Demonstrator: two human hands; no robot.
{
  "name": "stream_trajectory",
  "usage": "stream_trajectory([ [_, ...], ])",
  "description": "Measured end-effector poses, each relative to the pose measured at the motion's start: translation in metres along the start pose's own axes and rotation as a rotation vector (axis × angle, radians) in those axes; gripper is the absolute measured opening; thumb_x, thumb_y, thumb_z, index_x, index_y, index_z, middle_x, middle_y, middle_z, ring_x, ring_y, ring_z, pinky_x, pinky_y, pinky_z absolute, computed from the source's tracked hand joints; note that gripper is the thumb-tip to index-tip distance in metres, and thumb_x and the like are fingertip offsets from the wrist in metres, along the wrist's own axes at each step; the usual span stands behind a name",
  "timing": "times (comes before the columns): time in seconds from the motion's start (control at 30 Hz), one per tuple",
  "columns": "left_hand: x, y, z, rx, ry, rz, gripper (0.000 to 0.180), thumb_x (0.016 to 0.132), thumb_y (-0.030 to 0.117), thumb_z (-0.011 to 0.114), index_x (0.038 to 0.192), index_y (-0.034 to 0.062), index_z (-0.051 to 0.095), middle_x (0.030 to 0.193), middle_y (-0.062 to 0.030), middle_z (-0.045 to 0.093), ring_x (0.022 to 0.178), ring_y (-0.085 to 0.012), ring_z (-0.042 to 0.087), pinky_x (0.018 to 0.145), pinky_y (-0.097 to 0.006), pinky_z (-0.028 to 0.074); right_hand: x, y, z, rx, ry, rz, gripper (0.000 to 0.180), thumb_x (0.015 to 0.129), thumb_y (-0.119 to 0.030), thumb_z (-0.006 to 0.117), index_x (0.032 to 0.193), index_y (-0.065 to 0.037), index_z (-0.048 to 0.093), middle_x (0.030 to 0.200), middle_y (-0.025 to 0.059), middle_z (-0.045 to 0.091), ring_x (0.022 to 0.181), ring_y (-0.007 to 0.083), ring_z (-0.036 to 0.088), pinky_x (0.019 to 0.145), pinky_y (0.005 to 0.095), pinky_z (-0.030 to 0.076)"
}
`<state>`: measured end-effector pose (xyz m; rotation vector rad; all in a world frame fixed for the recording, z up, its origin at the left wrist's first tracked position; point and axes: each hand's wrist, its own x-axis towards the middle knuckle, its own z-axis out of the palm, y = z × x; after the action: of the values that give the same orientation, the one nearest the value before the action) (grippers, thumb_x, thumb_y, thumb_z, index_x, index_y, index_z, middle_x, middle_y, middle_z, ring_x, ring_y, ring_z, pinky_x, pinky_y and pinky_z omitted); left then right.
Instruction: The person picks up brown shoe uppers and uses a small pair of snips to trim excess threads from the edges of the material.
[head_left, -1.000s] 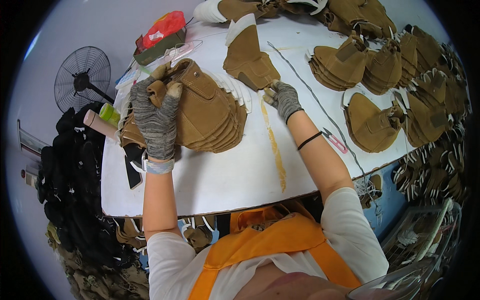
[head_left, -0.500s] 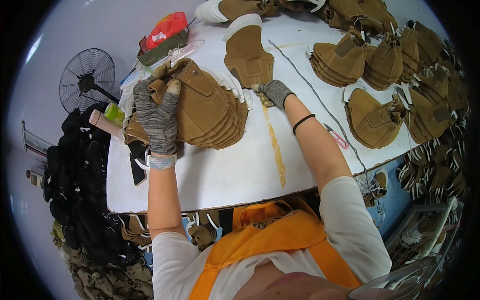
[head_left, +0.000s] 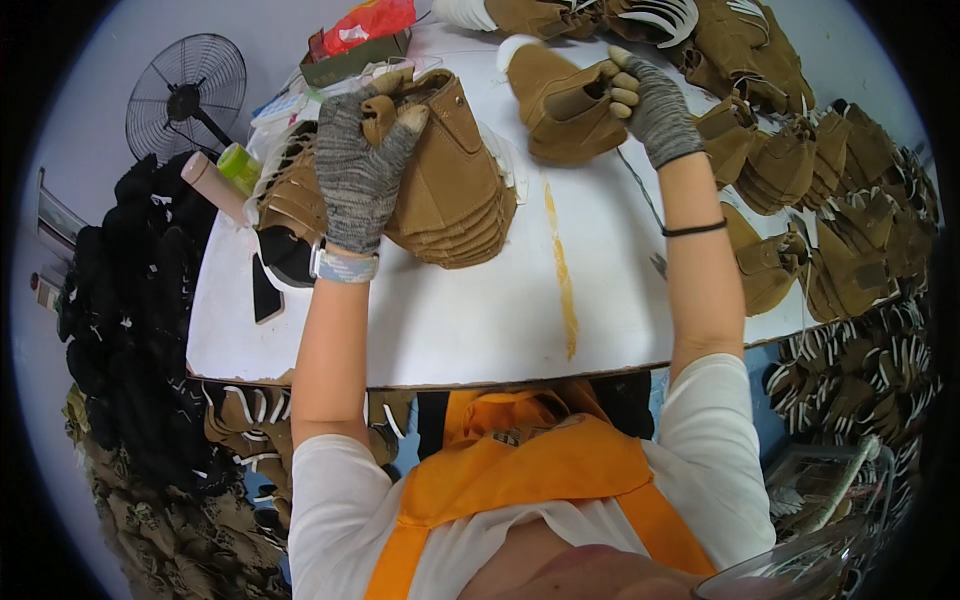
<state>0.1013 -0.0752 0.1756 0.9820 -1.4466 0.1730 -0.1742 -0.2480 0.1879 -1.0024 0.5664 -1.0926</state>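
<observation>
My left hand (head_left: 362,170), in a grey knitted glove with bare-looking beige fingertips, is closed on the top of a stack of brown shoe uppers (head_left: 455,195). Their nested layers fan out at the lower edge, and white strips show behind them. Farther right, my right hand (head_left: 655,110), gloved the same way, grips one brown shoe upper (head_left: 568,115) by its top edge. That upper is folded over, its white tip pointing to the far left, and it is slightly smeared by motion. Part of the right fingers is hidden behind it.
Several stacked uppers (head_left: 775,165) cover the right side of the white table (head_left: 480,330). A phone (head_left: 267,290), a pink bottle (head_left: 212,185) and a green container (head_left: 238,165) sit at the left. A box (head_left: 355,58) with a red bag stands behind; a fan (head_left: 185,100) is beyond.
My right hand has picked up the shoe upper that lay flat on the table and moved it right, folding it. The left hand keeps its grip on the stack.
</observation>
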Motion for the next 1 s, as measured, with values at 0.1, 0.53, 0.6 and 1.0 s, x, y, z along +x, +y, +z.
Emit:
stream_trajectory([
  [0.1,0.004,0.010,0.002,0.081,-0.046,0.019,0.041,0.081,0.027,0.078,0.115,0.0058,0.066,0.106,-0.0085,0.064,0.099,-0.0222,0.060,0.090,-0.035,0.047,-0.020,-0.003,-0.026,-0.188,0.014,0.217,0.021,0.094,-0.024,0.062,0.084,-0.006,0.060,0.058,-0.0061,0.047,0.043,0.0045,0.035,0.039,0.0219,0.030],
  [0.53,-0.044,0.086,0.016,0.270,-0.168,0.293,0.059,0.080,0.030,0.076,0.133,0.0154,0.054,0.127,-0.0089,0.051,0.116,-0.0257,0.050,0.101,-0.041,0.039,-0.129,-0.053,-0.038,0.341,-0.264,0.018,0.031,0.102,-0.025,0.047,0.087,-0.003,0.063,0.046,-0.0088,0.032,0.033,0.0042,0.023,0.031,0.0232,0.017],
  [0.6,-0.086,0.098,0.059,-0.304,-0.187,-0.281,0.061,0.084,0.029,0.075,0.135,0.0088,0.050,0.125,-0.0084,0.055,0.117,-0.0242,0.052,0.103,-0.036,0.041,-0.159,-0.041,-0.038,0.339,-0.259,-0.024,0.029,0.102,-0.024,0.048,0.086,-0.005,0.062,0.045,-0.0089,0.033,0.033,0.0038,0.024,0.031,0.0223,0.019],
  [1.0,-0.123,0.056,0.146,-1.616,-0.332,-1.209,0.063,0.093,0.032,0.063,0.143,0.0048,0.034,0.142,-0.0150,0.045,0.130,-0.0300,0.045,0.111,-0.047,0.040,-0.269,0.009,-0.068,-0.165,0.217,-0.446,0.033,0.094,-0.031,0.063,0.110,-0.002,0.063,0.067,0.0006,0.056,0.055,0.0107,0.051,0.055,0.0268,0.047],
])
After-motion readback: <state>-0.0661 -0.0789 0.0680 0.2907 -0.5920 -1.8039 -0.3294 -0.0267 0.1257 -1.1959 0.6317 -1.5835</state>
